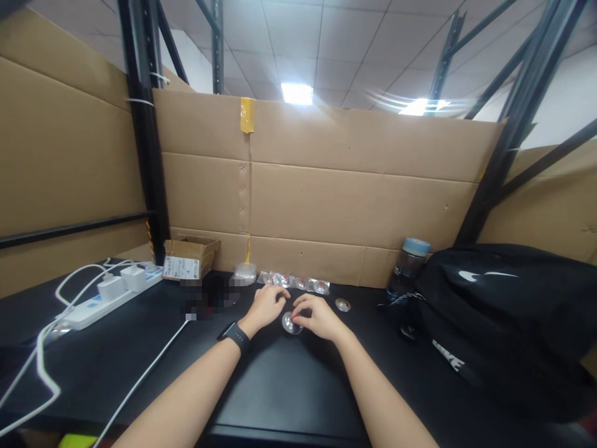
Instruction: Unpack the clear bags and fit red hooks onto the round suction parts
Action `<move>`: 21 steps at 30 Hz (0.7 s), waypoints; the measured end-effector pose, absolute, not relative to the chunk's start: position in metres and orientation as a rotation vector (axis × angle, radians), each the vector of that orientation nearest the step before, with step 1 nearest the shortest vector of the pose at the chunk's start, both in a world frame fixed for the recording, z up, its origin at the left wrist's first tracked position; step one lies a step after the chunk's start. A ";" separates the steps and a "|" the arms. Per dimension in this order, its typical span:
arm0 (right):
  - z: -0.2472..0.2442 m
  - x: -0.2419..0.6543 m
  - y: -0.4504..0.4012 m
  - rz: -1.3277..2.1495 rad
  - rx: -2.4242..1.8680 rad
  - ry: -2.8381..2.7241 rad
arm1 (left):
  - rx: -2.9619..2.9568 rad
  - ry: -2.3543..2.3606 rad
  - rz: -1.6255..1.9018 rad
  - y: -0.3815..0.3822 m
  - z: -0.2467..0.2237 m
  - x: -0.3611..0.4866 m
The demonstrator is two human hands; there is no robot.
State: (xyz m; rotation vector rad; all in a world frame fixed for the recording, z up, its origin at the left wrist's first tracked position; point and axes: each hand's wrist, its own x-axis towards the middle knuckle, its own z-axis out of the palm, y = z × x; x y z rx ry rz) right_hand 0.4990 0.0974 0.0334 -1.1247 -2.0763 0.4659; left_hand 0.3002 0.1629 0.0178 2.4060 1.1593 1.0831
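Observation:
A small round clear container (291, 324) stands on the black table, between my two hands and a little below them. My right hand (316, 316) has its thumb and index finger pinched at the container's top, around something small and reddish that I cannot make out. My left hand (268, 306), with a dark watch on the wrist, hovers at the container's upper left, fingers curled and apart with nothing between them. A round clear lid or dish (342, 305) lies to the right of my right hand. Behind the hands, a row of clear packets (298, 283) with round items runs along the cardboard wall.
A white power strip (114, 297) with cables lies at the left, near an open cardboard box (189, 258). A clear plastic tub (244, 274) sits behind. At the right stand a blue-capped bottle (408, 269) and a large black bag (504, 317). Cardboard walls enclose the table.

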 end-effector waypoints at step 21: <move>0.033 0.485 0.097 1.240 -0.884 -1.298 | 2.428 0.795 1.284 0.143 0.033 0.310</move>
